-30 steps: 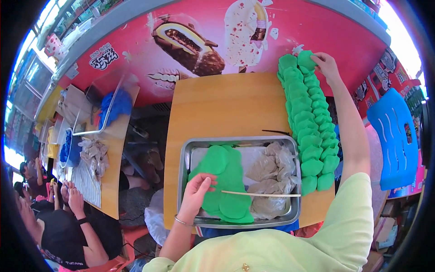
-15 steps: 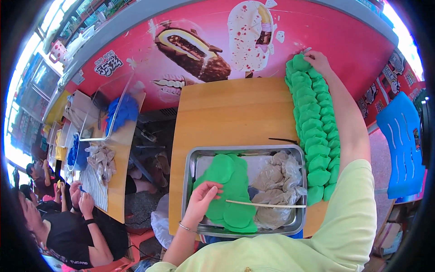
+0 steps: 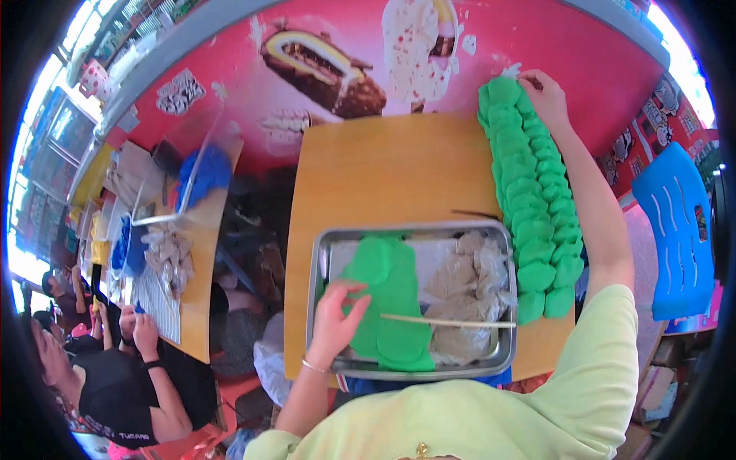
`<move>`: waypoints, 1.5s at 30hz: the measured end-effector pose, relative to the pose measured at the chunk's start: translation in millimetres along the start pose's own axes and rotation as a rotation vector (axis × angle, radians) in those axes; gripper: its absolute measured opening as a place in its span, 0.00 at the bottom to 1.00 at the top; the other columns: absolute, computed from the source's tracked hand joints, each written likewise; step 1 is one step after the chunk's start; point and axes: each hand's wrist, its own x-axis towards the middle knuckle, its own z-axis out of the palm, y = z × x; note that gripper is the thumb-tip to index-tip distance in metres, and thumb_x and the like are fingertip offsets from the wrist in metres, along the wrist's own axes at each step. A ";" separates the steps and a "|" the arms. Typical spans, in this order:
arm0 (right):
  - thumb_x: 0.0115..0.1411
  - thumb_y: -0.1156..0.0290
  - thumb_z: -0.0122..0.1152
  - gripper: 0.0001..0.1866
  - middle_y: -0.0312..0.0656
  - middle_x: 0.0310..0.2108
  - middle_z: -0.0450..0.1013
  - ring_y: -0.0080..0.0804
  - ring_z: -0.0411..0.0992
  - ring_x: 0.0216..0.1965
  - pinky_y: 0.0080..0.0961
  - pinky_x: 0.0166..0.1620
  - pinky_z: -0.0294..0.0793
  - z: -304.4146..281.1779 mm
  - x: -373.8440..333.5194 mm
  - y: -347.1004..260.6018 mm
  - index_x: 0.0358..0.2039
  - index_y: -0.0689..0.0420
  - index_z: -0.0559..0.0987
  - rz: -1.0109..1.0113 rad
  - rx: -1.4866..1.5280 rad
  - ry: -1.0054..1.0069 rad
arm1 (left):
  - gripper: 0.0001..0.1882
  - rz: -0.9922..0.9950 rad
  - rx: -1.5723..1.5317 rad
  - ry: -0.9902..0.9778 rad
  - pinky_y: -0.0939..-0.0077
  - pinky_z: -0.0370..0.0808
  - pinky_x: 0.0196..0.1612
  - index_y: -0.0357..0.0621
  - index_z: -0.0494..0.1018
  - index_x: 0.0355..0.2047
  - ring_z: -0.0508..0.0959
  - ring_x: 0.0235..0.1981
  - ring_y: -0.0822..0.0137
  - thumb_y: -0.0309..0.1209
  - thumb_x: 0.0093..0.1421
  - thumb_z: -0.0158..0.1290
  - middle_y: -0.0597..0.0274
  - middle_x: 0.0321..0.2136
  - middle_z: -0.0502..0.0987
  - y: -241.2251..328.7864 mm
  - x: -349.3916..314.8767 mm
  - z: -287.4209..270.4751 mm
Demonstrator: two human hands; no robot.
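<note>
My left hand (image 3: 339, 318) is at the left side of a stack of thin green sheets (image 3: 395, 299), its thumb and forefinger apart and nothing visible between them. The sheets lie in a shallow metal tray (image 3: 313, 303). My right arm stretches to the far right, where my right hand (image 3: 548, 101) hovers just right of the last green piece (image 3: 504, 90); its fingers are curled loosely, with a gap to the thumb. Overlapping rounded green pieces (image 3: 529, 203) run toward me in two long rows along the table's right side. A small whitish tip shows beyond them.
Inside the tray, a pale thin stick (image 3: 448, 320) lies across clear bags of brownish material (image 3: 464, 295). A dark thin strip (image 3: 477, 213) rests on the wooden table (image 3: 383, 169) behind it. A blue chair (image 3: 675, 230) stands right; a co-worker (image 3: 126, 383) sits left beside another table.
My right hand has drawn slightly right, off the far green piece, and its fingers have loosened. My left thumb and forefinger have spread apart. The whole view has shifted slightly.
</note>
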 end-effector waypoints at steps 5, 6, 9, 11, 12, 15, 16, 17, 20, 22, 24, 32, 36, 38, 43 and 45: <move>0.55 0.72 0.58 0.09 0.38 0.32 0.74 0.24 0.72 0.33 0.22 0.37 0.71 -52.9 -116.6 -119.6 0.37 0.59 0.77 -0.114 0.184 -0.701 | 0.19 0.213 0.441 0.006 0.60 0.68 0.48 0.39 0.68 0.42 0.69 0.44 0.47 0.27 0.49 0.57 0.50 0.41 0.71 3.4 -2.3 -15.2; 0.54 0.72 0.59 0.09 0.39 0.32 0.74 0.25 0.72 0.33 0.22 0.38 0.71 -58.3 -143.4 -143.1 0.37 0.59 0.77 -0.114 0.142 -0.875 | 0.20 0.245 0.471 -0.005 0.60 0.68 0.48 0.39 0.67 0.43 0.69 0.44 0.48 0.27 0.49 0.57 0.50 0.42 0.70 0.3 -0.9 -18.0; 0.50 0.73 0.61 0.12 0.41 0.33 0.73 0.36 0.72 0.35 0.28 0.37 0.72 -67.6 -217.6 -166.2 0.38 0.57 0.76 -0.321 0.209 -1.080 | 0.21 0.316 0.522 -0.021 0.60 0.68 0.47 0.40 0.67 0.44 0.70 0.44 0.48 0.28 0.48 0.57 0.51 0.43 0.70 -5.1 5.4 -15.0; 0.49 0.72 0.63 0.13 0.42 0.32 0.73 0.39 0.72 0.35 0.31 0.37 0.72 -68.0 -256.5 -177.8 0.37 0.56 0.76 -0.400 0.168 -1.001 | 0.22 0.357 0.540 -0.040 0.60 0.69 0.47 0.40 0.67 0.44 0.70 0.44 0.49 0.29 0.48 0.57 0.51 0.43 0.70 -4.1 13.5 -10.1; 0.48 0.72 0.63 0.13 0.42 0.32 0.73 0.40 0.72 0.35 0.33 0.37 0.72 -67.6 -270.8 -184.8 0.37 0.56 0.76 -0.324 0.104 -0.972 | 0.21 0.355 0.580 -0.064 0.60 0.69 0.47 0.40 0.67 0.44 0.70 0.45 0.50 0.29 0.48 0.57 0.52 0.42 0.70 -3.8 18.3 -7.4; 0.46 0.72 0.64 0.13 0.42 0.31 0.72 0.42 0.71 0.35 0.35 0.37 0.71 -64.7 -298.9 -189.4 0.35 0.55 0.76 -0.280 -0.007 -0.876 | 0.19 0.406 0.645 -0.076 0.60 0.70 0.45 0.40 0.69 0.42 0.71 0.44 0.50 0.29 0.49 0.56 0.53 0.39 0.72 -5.7 29.6 -1.4; 0.45 0.73 0.64 0.13 0.42 0.31 0.72 0.41 0.71 0.35 0.35 0.37 0.71 -63.5 -306.0 -189.3 0.34 0.55 0.76 -0.309 -0.050 -0.820 | 0.17 0.448 0.668 -0.069 0.60 0.70 0.43 0.41 0.70 0.40 0.72 0.42 0.50 0.29 0.49 0.56 0.52 0.37 0.73 -8.1 32.3 0.6; 0.45 0.73 0.64 0.13 0.42 0.31 0.72 0.41 0.71 0.35 0.35 0.37 0.71 -61.0 -312.3 -189.5 0.34 0.55 0.76 -0.318 -0.053 -0.812 | 0.17 0.455 0.670 -0.058 0.60 0.70 0.43 0.41 0.70 0.40 0.72 0.42 0.50 0.29 0.49 0.56 0.52 0.37 0.73 -11.4 35.3 1.2; 0.44 0.73 0.64 0.11 0.40 0.32 0.72 0.42 0.71 0.35 0.36 0.36 0.70 -57.7 -322.2 -196.7 0.31 0.55 0.76 -0.318 -0.100 -0.717 | 0.11 0.436 0.763 -0.057 0.60 0.71 0.41 0.40 0.72 0.34 0.74 0.38 0.48 0.29 0.49 0.55 0.53 0.30 0.74 -15.8 38.5 0.7; 0.45 0.74 0.63 0.10 0.41 0.33 0.72 0.43 0.71 0.36 0.34 0.36 0.71 -56.1 -324.3 -209.6 0.31 0.56 0.77 -0.350 0.008 -0.615 | 0.05 0.430 0.514 0.200 0.71 0.72 0.33 0.40 0.72 0.27 0.76 0.30 0.63 0.28 0.52 0.54 0.60 0.26 0.76 -18.1 31.1 -7.3; 0.46 0.75 0.63 0.10 0.42 0.33 0.72 0.42 0.71 0.37 0.34 0.39 0.71 -54.6 -328.1 -220.5 0.31 0.56 0.77 -0.234 0.126 -0.586 | 0.04 0.197 0.206 0.144 0.76 0.71 0.32 0.40 0.72 0.27 0.75 0.29 0.70 0.27 0.54 0.54 0.64 0.26 0.75 -2.2 19.6 -14.6; 0.48 0.72 0.64 0.23 0.46 0.49 0.67 0.46 0.65 0.51 0.37 0.52 0.65 -43.6 -299.8 -288.0 0.46 0.55 0.73 -0.187 0.389 -0.374 | 0.05 0.040 -0.585 -0.046 0.84 0.69 0.33 0.37 0.70 0.30 0.74 0.29 0.79 0.26 0.57 0.54 0.68 0.24 0.74 35.0 -42.4 -12.4; 0.48 0.72 0.65 0.20 0.43 0.42 0.73 0.41 0.70 0.46 0.33 0.48 0.69 -37.7 -300.4 -288.9 0.44 0.55 0.75 -0.248 0.387 -0.519 | 0.05 0.252 -0.085 0.045 0.80 0.71 0.33 0.36 0.71 0.30 0.75 0.29 0.73 0.25 0.55 0.55 0.61 0.24 0.75 42.9 -61.1 -14.6; 0.48 0.73 0.64 0.18 0.43 0.38 0.75 0.39 0.72 0.42 0.31 0.44 0.71 -29.2 -308.7 -283.8 0.42 0.56 0.76 -0.185 0.395 -0.590 | 0.06 0.347 0.111 0.085 0.78 0.71 0.33 0.35 0.72 0.31 0.76 0.28 0.68 0.24 0.53 0.56 0.56 0.24 0.75 41.2 -68.7 -18.5; 0.51 0.75 0.63 0.11 0.39 0.29 0.77 0.28 0.76 0.32 0.22 0.34 0.72 -31.2 -324.1 -282.5 0.36 0.57 0.78 0.017 0.545 -0.729 | 0.06 0.193 -0.153 0.034 0.80 0.70 0.33 0.35 0.73 0.31 0.73 0.26 0.74 0.24 0.54 0.56 0.60 0.24 0.75 32.3 -77.5 -19.1; 0.51 0.75 0.63 0.10 0.39 0.28 0.78 0.27 0.77 0.31 0.21 0.34 0.72 -35.1 -325.9 -280.3 0.35 0.56 0.78 0.040 0.557 -0.706 | 0.06 0.101 -0.274 -0.030 0.81 0.69 0.32 0.35 0.73 0.31 0.72 0.27 0.78 0.25 0.54 0.56 0.64 0.24 0.75 32.2 -80.4 -16.9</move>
